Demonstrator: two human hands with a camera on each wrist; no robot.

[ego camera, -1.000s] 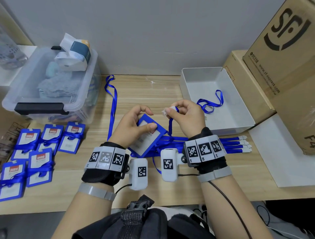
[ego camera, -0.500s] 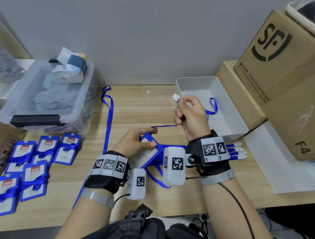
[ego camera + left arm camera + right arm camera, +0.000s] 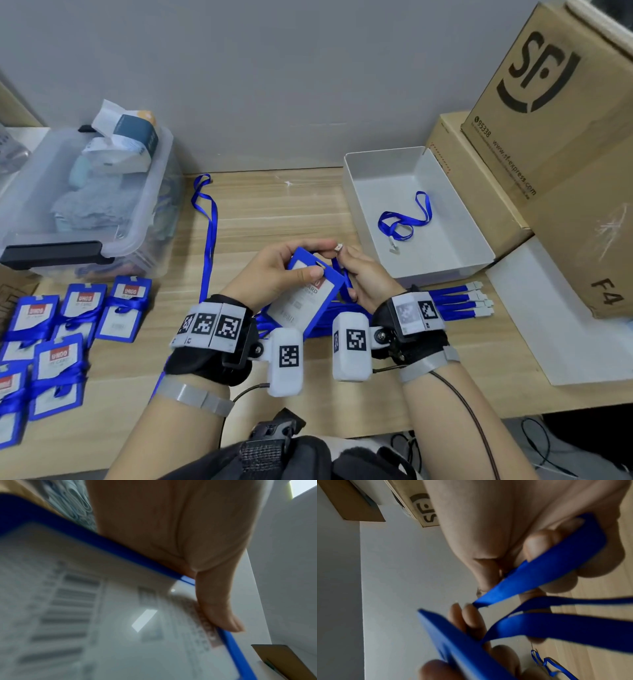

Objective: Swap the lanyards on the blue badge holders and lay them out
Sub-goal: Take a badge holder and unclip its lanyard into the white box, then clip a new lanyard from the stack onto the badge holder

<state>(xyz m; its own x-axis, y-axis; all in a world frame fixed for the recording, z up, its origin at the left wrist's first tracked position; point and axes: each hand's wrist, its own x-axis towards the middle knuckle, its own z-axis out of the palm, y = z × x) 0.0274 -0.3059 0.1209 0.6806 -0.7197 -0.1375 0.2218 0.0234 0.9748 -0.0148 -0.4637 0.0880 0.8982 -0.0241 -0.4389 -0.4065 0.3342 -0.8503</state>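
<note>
The left hand (image 3: pixel 274 270) grips a blue badge holder (image 3: pixel 305 294) between thumb and fingers, tilted, just above the desk. The right hand (image 3: pixel 363 277), touching it, pinches a blue lanyard (image 3: pixel 539 572) whose white clip end (image 3: pixel 338 247) seems to sit at the holder's top slot. Spare lanyards (image 3: pixel 455 301) lie just beyond the right wrist.

We see clear storage bin (image 3: pixel 85 205) far-left on tabletop (image 3: pixel 274 212); SF cardboard boxes (image 3: pixel 561 137) stacked right.
</note>
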